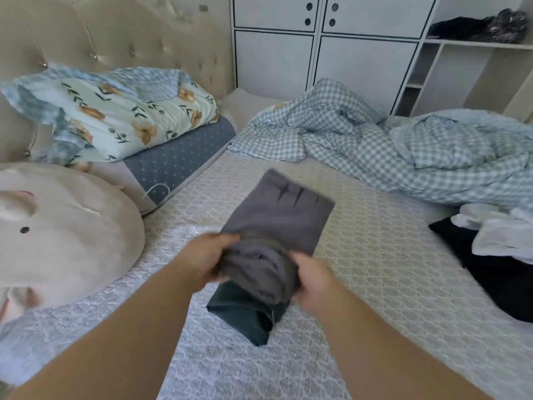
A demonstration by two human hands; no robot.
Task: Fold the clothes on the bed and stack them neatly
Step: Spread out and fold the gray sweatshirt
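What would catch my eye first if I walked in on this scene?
Most likely the two bare hands, left hand and right hand, gripping a grey garment mid-fold at the centre of the bed. Next, the rumpled checked duvet at the far right, and the big rabbit-faced cushion on the left.

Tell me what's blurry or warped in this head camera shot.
Head view: the left hand and right hand are motion-blurred where they grip the grey garment; wide-angle distortion bends the white cabinet lines and stretches the forearms; daylight is soft, with no glare.
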